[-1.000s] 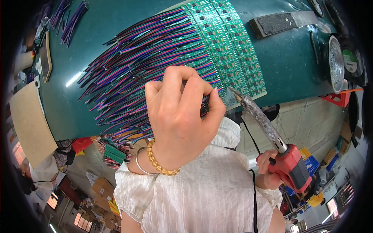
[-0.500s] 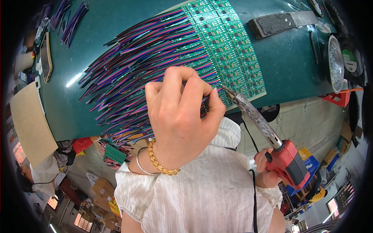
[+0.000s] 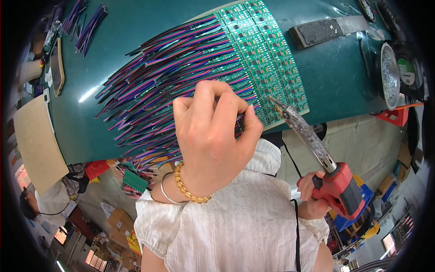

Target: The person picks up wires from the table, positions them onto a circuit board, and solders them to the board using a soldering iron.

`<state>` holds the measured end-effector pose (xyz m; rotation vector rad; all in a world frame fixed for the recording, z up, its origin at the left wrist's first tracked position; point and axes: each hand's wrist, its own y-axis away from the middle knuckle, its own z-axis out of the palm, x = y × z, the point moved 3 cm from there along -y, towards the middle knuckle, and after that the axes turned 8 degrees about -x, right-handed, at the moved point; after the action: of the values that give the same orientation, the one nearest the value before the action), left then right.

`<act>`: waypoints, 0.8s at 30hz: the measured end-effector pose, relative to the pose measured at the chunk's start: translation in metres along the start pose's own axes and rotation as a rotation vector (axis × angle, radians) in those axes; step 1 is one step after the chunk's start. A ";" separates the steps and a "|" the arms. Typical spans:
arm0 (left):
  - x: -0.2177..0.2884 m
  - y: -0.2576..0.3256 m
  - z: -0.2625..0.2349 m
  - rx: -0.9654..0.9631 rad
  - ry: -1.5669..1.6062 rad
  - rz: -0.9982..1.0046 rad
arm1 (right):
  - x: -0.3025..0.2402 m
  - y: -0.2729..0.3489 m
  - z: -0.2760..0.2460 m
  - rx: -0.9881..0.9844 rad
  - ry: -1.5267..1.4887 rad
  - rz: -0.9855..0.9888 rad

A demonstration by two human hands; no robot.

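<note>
A green circuit board panel (image 3: 268, 54) lies on the table, covered in rows of small chips. Strips of coloured wire (image 3: 154, 72) in black, green, red and blue fan out leftward from its left part. My left hand (image 3: 215, 122) is closed in a pinch over the lowest rows, its fingertips on a wire strip by the pads; most of that strip is hidden under the hand. In my right hand (image 3: 312, 195) is a soldering iron (image 3: 310, 138) with a red and black handle. Its tip hovers over the board, just right of my left fingertips and apart from the wire ends.
A dark block on a metal bar (image 3: 328, 31) lies beyond the panel's right side. Farther right stands a round metal bowl (image 3: 389, 75) of shiny bits. At the left are a phone (image 3: 57, 68), a tan board (image 3: 38, 145) and loose wire bundles (image 3: 90, 29).
The iron's tip has drawn off the wire ends, moving right and slightly up, with its handle shifting right too. My left hand keeps its pinch, almost unmoved.
</note>
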<state>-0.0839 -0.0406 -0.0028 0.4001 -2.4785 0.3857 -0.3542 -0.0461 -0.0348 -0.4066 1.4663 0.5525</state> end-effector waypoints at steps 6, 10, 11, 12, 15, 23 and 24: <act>-0.003 0.000 0.000 0.025 -0.035 0.043 | -0.007 -0.019 0.016 0.006 -0.015 -0.065; 0.000 0.007 -0.017 -0.020 0.010 0.033 | 0.016 -0.004 -0.010 0.000 -0.252 -0.041; -0.002 0.000 -0.028 -0.009 -0.014 0.040 | 0.014 -0.008 -0.005 -0.011 -0.271 -0.058; -0.006 -0.007 -0.042 0.014 -0.031 0.060 | 0.007 -0.011 -0.004 0.034 -0.202 -0.122; -0.059 -0.034 -0.090 0.110 -0.270 -0.051 | 0.003 -0.014 -0.003 0.085 -0.158 -0.200; -0.211 -0.103 -0.134 0.157 -0.599 0.024 | 0.005 -0.020 -0.008 0.087 -0.168 -0.175; -0.212 -0.103 -0.132 0.122 -0.684 0.050 | 0.004 -0.021 -0.008 0.090 -0.162 -0.160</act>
<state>0.1859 -0.0454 -0.0069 0.5988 -3.1414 0.4819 -0.3488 -0.0670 -0.0413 -0.3949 1.2849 0.3812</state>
